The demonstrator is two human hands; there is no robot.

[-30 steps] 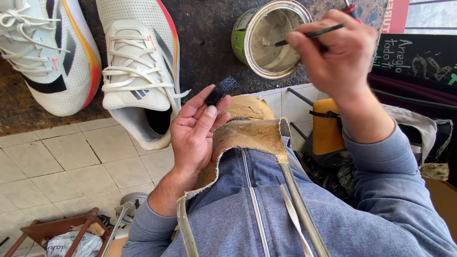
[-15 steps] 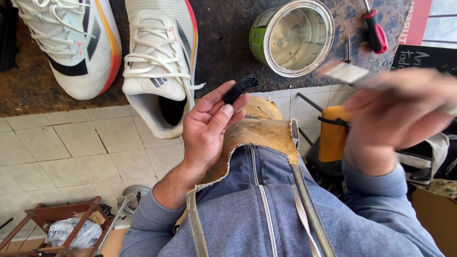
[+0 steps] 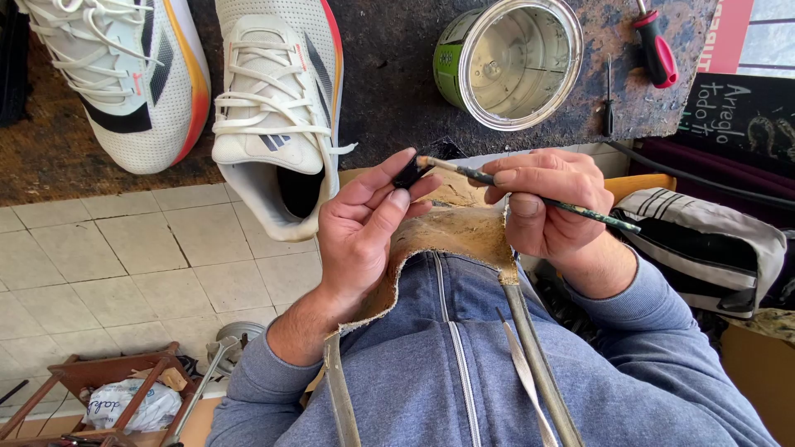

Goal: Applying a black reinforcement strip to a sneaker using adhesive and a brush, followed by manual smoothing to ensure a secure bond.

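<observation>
The left hand point(image 3: 364, 236) pinches a small black piece point(image 3: 407, 172) at its fingertips, just above the leather apron point(image 3: 451, 236), while the right hand point(image 3: 546, 203) grips a thin brush point(image 3: 530, 192) lying crosswise, bristle tip touching the piece from the right.

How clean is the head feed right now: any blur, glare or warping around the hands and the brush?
Head view: daylight is even, and the left hand, right hand, brush and small black piece are sharp, with no motion blur. The open can shows mild sheen inside, not blown out. Wide-lens warping bends the floor tiles and white shoes toward the edges.
</observation>
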